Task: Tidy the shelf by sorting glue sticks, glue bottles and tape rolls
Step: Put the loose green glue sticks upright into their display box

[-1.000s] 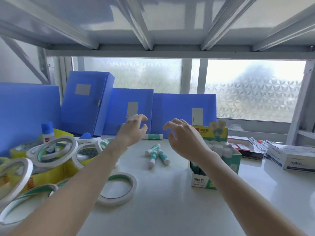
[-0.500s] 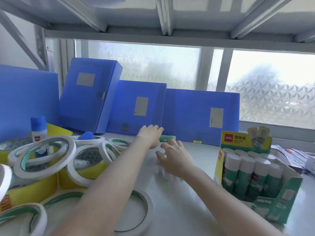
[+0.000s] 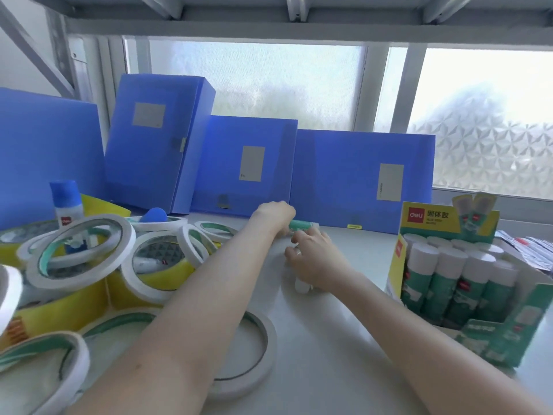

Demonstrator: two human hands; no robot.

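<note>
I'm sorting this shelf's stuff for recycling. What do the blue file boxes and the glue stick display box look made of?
Blue file boxes: probably thin plastic sheet, since they look faintly translucent with a soft satin sheen. Glue stick display box: looks like printed cardboard, judging by its folded flaps, creased edges and glossy print.

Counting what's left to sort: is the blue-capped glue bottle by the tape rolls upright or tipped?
Upright: the white glue bottle stands cap-up.

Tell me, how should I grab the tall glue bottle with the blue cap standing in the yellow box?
Grip the glue bottle round its blue cap, coming down from above. It stands upright, and tape rolls crowd its lower body, so probably only the cap and shoulders are free to pinch.
</note>
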